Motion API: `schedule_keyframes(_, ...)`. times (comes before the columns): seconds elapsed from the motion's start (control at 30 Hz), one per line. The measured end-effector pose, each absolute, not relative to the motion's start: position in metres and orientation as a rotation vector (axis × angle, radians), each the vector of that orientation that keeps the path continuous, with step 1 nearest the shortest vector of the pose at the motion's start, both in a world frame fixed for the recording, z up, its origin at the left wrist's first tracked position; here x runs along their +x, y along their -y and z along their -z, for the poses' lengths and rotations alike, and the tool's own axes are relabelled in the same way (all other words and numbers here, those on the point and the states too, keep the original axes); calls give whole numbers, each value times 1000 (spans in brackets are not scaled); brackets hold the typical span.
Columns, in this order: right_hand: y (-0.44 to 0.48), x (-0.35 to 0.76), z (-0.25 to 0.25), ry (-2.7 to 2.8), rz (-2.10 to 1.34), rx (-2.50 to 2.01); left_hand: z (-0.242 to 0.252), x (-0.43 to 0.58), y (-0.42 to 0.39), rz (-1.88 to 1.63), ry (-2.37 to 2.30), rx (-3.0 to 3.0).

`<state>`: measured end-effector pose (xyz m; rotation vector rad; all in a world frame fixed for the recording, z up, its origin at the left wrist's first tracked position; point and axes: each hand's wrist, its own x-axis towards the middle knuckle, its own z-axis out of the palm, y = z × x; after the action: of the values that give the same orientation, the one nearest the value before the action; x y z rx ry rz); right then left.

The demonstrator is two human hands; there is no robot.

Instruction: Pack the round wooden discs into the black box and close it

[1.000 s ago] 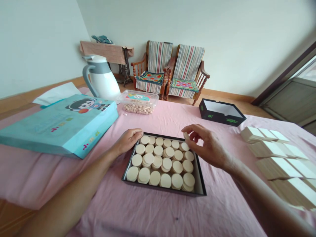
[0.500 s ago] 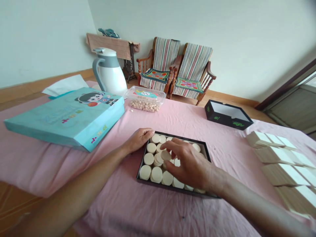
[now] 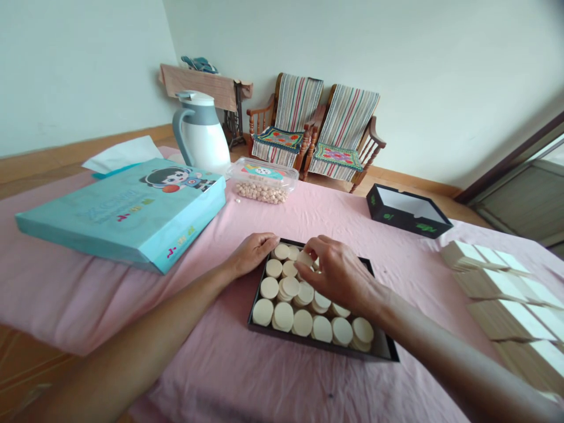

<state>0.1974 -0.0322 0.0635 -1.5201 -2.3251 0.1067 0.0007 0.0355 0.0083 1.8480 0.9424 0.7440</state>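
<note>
A shallow black box (image 3: 386, 344) on the table holds rows of stacked round pale wooden discs (image 3: 302, 323). At its far left corner, my left hand (image 3: 251, 256) grips the rim with fingers pressed together. My right hand (image 3: 339, 269) is over the back rows, thumb and fingers pinching one pale wooden disc (image 3: 305, 258) just above the stacks. Part of the box's far side and some stacks are hidden under the right hand.
A pink cloth (image 3: 211, 364) covers the table. Left are a light-blue carton (image 3: 101, 217) and a white-grey jug (image 3: 205, 138); behind, a clear tub (image 3: 263, 181) of small beige pieces. Right are a black box lid (image 3: 409, 214) and stacked pale rectangular pieces (image 3: 497, 294).
My right hand has moved toward the back of the box with a disc in its fingers, uncovering more of the front stacks. The left hand stays at the corner; the view has shifted slightly.
</note>
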Motion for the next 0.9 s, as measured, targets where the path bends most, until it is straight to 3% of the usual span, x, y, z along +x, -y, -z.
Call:
schedule_keyframes(0.2, 43, 172, -67, 2481, 66, -1564, -7, 0, -37, -760, -931, 1862)
schedule_keyframes(0.5, 31, 180, -67, 2450, -116, -1384, -4, 0, -38, -748, -938, 1857)
schedule_keyframes(0.9, 25, 175, -55, 2446, -107, -1368, -2, -1, -39, -754, -940, 1859)
